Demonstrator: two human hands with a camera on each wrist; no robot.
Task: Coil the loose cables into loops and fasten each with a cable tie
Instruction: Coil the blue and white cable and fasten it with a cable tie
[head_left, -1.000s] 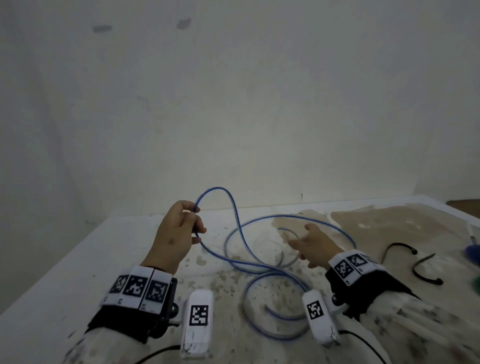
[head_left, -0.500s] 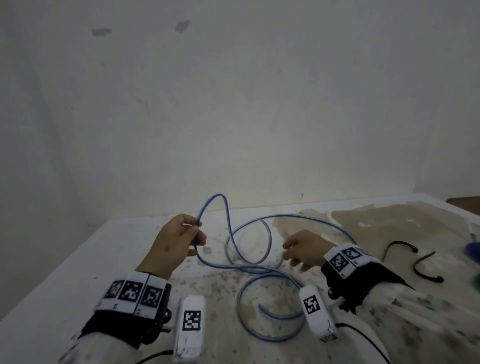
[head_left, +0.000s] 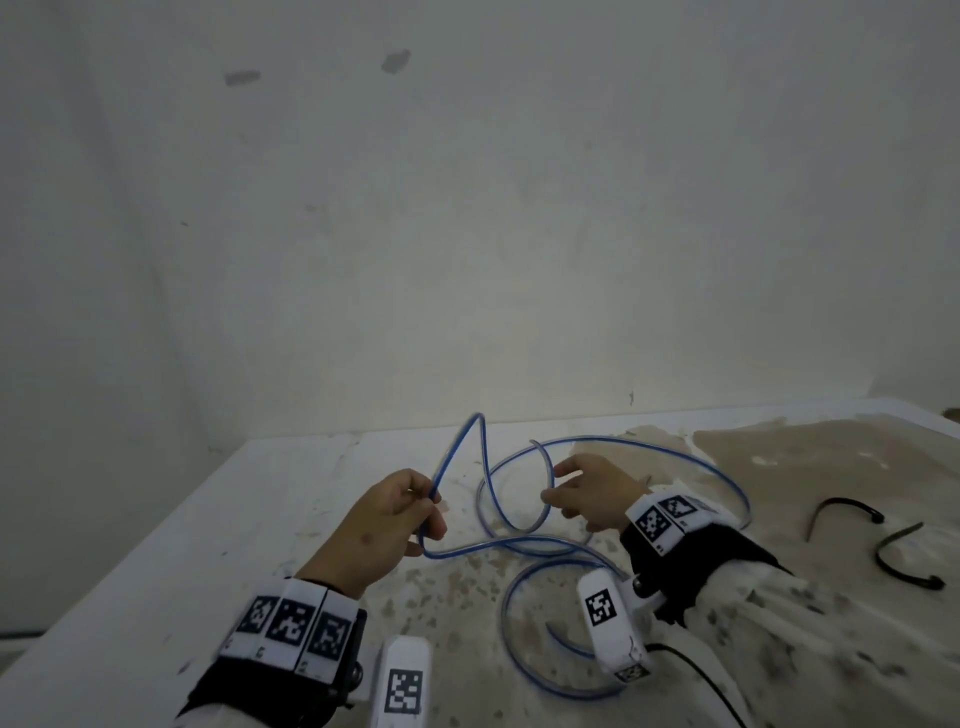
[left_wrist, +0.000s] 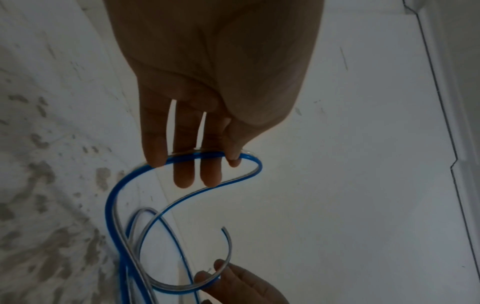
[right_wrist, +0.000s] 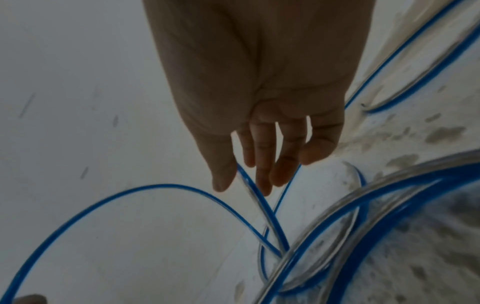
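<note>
- Gripping the blue cable (head_left: 519, 543) at centre-left of the head view: left hand (head_left: 382, 525), fingers curled round a strand, a narrow loop rising above the knuckles.
- Seen from the left wrist view: cable (left_wrist: 114, 197) crossing the fingers (left_wrist: 184, 176) near their tips, thumb pressing it from the right.
- Reaching in from centre-right: right hand (head_left: 587, 496), fingers loosely spread and relaxed, tips at a raised curl of the cable; contact looks like a light touch between thumb and fingers, firm pinch not certain.
- From the right wrist view: right hand (right_wrist: 259, 123) with a strand (right_wrist: 249, 185) passing between thumb and fingers.
- Blue on one side, clear or silvery on the other; sprawled in several overlapping loops across the middle of the table (head_left: 156, 571), one cut end curling up near the right fingertips.
- Lying far right in the head view, well apart from the cable: two black cable ties (head_left: 883, 545), both bent into curves.
- Stained brown over the right part of the tabletop, speckled under the loops.
- Hiding part of the lower loop: right wrist camera unit (head_left: 610, 623).
- Blurred strands in the wrist views, crossings hard to follow.
</note>
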